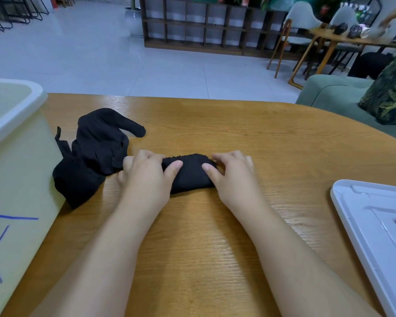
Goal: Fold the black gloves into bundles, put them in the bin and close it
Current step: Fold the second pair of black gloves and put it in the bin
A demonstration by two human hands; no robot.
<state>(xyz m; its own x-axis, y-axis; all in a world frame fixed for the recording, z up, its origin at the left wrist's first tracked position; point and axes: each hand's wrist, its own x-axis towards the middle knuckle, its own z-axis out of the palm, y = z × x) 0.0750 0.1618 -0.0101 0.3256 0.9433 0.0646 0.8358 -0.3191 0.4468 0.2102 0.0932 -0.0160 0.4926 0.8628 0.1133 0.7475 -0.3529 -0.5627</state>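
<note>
Bundling stage, seen from the head camera. The left hand (146,172) and right hand (232,173) press on opposite ends of a black glove bundle (189,173) lying on the wooden table (215,236); each hand is closed onto the cloth, thumb on top and fingers curled over the far edge — a grip that likely keeps the roll compact so it does not spring open. The bundle sits at the table's middle, directly ahead of the person. Just left of it, and touching the left hand's outer side, lies a loose heap of black gloves (94,152) not yet folded, one finger sticking out toward the far edge. That heap rests against the wall of the pale bin (21,161), which stands open at the left edge of the table; whether anything is already inside cannot be told. The white lid (375,225) lies flat at the right, well apart from the bin — it must cross the work area to close it. Between bundle and bin, only the unfolded heap stands in the way. Chairs and a shelf unit stand beyond the table.
</note>
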